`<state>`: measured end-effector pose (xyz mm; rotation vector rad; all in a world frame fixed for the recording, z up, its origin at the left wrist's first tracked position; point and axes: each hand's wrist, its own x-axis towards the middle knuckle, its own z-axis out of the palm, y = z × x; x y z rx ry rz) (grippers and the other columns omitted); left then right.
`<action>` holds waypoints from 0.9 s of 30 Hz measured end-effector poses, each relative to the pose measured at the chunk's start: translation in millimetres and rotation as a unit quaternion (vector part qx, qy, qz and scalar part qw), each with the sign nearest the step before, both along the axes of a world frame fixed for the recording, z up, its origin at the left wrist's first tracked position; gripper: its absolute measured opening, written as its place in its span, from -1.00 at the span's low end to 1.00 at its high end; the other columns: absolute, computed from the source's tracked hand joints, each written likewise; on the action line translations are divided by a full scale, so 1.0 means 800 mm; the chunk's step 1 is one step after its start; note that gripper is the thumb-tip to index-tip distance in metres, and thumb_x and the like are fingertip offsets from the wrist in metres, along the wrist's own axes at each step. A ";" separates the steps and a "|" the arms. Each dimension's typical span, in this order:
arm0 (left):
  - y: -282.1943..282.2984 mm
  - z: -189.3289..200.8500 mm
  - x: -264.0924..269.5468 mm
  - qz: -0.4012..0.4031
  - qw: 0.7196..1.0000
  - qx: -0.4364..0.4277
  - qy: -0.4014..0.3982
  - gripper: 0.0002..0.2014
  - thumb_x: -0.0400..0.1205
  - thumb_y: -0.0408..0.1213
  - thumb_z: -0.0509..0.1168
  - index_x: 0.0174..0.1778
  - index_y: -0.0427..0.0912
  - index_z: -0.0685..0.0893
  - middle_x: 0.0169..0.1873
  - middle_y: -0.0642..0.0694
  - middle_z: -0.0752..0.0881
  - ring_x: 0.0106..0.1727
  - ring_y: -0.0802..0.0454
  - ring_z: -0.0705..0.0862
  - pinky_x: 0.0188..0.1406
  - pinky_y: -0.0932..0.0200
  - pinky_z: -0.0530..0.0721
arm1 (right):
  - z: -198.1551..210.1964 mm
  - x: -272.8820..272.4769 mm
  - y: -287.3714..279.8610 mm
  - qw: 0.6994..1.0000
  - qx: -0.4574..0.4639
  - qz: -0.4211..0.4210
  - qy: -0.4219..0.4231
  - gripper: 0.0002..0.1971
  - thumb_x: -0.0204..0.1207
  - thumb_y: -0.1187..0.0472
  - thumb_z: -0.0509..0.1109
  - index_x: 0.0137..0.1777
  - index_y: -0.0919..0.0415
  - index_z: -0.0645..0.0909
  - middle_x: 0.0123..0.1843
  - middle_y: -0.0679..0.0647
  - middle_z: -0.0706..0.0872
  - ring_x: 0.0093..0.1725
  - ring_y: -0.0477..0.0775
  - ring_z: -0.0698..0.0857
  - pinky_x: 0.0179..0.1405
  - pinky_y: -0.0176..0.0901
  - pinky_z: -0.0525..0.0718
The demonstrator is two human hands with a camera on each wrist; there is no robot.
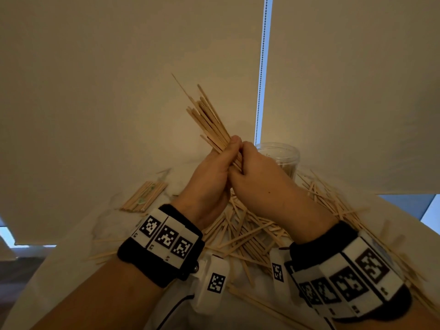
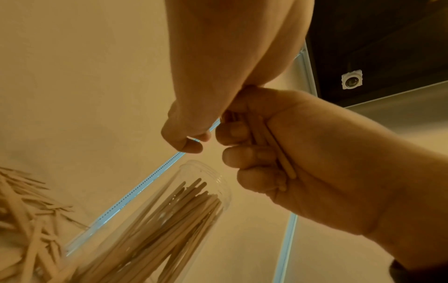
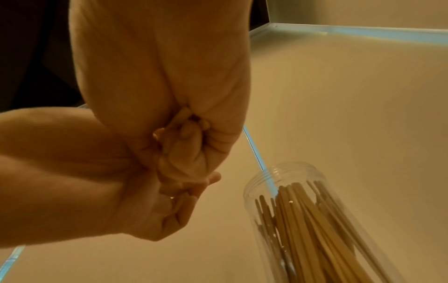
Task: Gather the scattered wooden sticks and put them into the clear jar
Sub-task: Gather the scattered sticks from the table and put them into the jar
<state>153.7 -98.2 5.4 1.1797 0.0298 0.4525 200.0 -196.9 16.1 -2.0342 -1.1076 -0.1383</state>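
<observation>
Both hands are raised above the table and together grip one bundle of wooden sticks [image 1: 207, 117], which fans up and to the left. My left hand [image 1: 223, 163] wraps it from the left, thumb on top. Pressed against it, my right hand [image 1: 247, 160] curls round the lower part; stick ends [image 3: 184, 120] poke from its fist. The clear jar [image 1: 281, 156] stands open just behind the right hand, holding several sticks [image 3: 303, 220]. Scattered sticks [image 1: 250, 232] lie in a heap on the table under the wrists.
A neat flat bundle of sticks [image 1: 145, 196] lies on the table to the left. More loose sticks [image 1: 333, 201] spread right of the jar toward the table's right edge. Window blinds with a bead chain [image 1: 260, 75] hang close behind.
</observation>
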 end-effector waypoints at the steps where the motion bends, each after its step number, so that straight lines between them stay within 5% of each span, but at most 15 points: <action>1: 0.001 0.000 0.001 0.008 1.000 0.004 0.000 -0.68 0.80 -0.13 0.20 0.25 -0.32 0.65 0.04 -0.15 0.76 0.14 -0.01 0.72 0.43 -0.05 0.60 | 0.000 0.000 0.001 1.000 -0.002 0.013 -0.002 -0.72 0.74 0.03 0.13 0.36 0.09 0.40 -0.17 -0.03 0.68 -0.27 -0.09 0.68 -0.33 -0.12 0.62; 3: 0.000 0.002 0.001 0.030 0.999 0.018 -0.003 -0.79 0.78 -0.23 0.25 0.23 -0.25 0.65 -0.03 -0.09 0.70 0.06 0.03 0.67 0.19 0.03 0.64 | 0.001 0.001 0.000 0.999 -0.030 0.032 -0.015 -0.66 0.75 0.04 0.11 0.47 0.08 0.36 -0.16 -0.03 0.70 -0.26 -0.08 0.69 -0.31 -0.12 0.64; 5: 0.003 0.007 -0.001 0.054 0.998 0.012 -0.017 -0.86 0.71 -0.32 0.34 0.18 -0.15 0.64 -0.08 -0.07 0.69 -0.01 0.03 0.66 0.03 0.06 0.64 | 0.001 0.003 -0.002 0.997 -0.067 0.037 -0.024 -0.73 0.75 0.02 0.13 0.35 0.10 0.41 -0.17 0.00 0.69 -0.26 -0.03 0.69 -0.30 -0.06 0.65; 8: 0.027 0.022 -0.009 0.094 0.991 -0.068 -0.064 -0.80 0.65 -0.24 0.42 0.13 -0.15 0.59 0.09 -0.18 0.79 0.03 -0.03 0.78 0.17 -0.01 0.71 | 0.000 0.003 -0.006 0.990 -0.126 0.038 -0.042 -0.78 0.75 -0.06 0.14 0.09 0.08 0.44 -0.21 0.00 0.66 -0.26 0.00 0.66 -0.33 -0.06 0.58; 13: 0.049 0.030 -0.016 0.100 0.973 -0.177 -0.110 -0.77 0.84 -0.10 0.11 -0.05 -0.14 0.49 -0.41 -0.03 0.54 -0.45 0.10 0.53 -0.07 0.08 0.71 | -0.002 -0.002 -0.003 0.984 -0.152 0.040 -0.086 -0.84 0.68 -0.01 0.23 -0.05 0.05 0.46 -0.25 -0.02 0.63 -0.32 -0.04 0.64 -0.44 -0.18 0.49; 17: 0.034 0.020 -0.012 0.073 0.984 -0.149 -0.068 -0.64 0.86 -0.03 0.02 -0.19 -0.12 0.48 -0.38 -0.05 0.54 -0.32 0.01 0.59 0.11 -0.01 0.60 | -0.003 0.006 -0.004 0.977 -0.141 -0.054 -0.151 -0.79 0.61 -0.05 0.28 -0.16 0.04 0.56 -0.33 -0.03 0.62 -0.33 0.00 0.64 -0.38 -0.15 0.56; 21: 0.029 0.021 -0.013 0.058 0.989 -0.126 -0.046 -0.79 0.81 -0.09 0.16 -0.02 -0.13 0.57 -0.15 -0.13 0.75 -0.06 -0.08 0.77 0.32 -0.13 0.61 | 0.001 0.018 -0.014 0.978 -0.163 -0.061 -0.116 -0.80 0.62 0.01 0.30 -0.25 -0.04 0.52 -0.37 -0.05 0.61 -0.34 -0.03 0.63 -0.35 -0.17 0.56; 24: 0.038 0.030 -0.017 0.150 0.978 -0.137 -0.057 -0.65 0.70 0.02 0.32 0.27 -0.13 0.53 0.11 -0.16 0.76 0.12 -0.11 0.80 0.29 -0.11 0.67 | 0.004 0.024 -0.024 0.975 -0.188 -0.040 -0.110 -0.73 0.63 0.01 0.32 -0.33 -0.06 0.48 -0.39 -0.07 0.61 -0.36 -0.10 0.61 -0.39 -0.20 0.49; 27: 0.055 0.033 -0.024 0.272 0.949 -0.154 -0.048 -0.53 0.69 0.15 0.24 0.40 -0.08 0.52 0.22 -0.16 0.73 0.15 -0.09 0.80 0.25 -0.07 0.71 | 0.008 0.028 -0.033 0.970 -0.213 -0.045 -0.110 -0.71 0.60 -0.02 0.35 -0.37 -0.10 0.48 -0.38 -0.09 0.62 -0.33 -0.13 0.61 -0.29 -0.16 0.54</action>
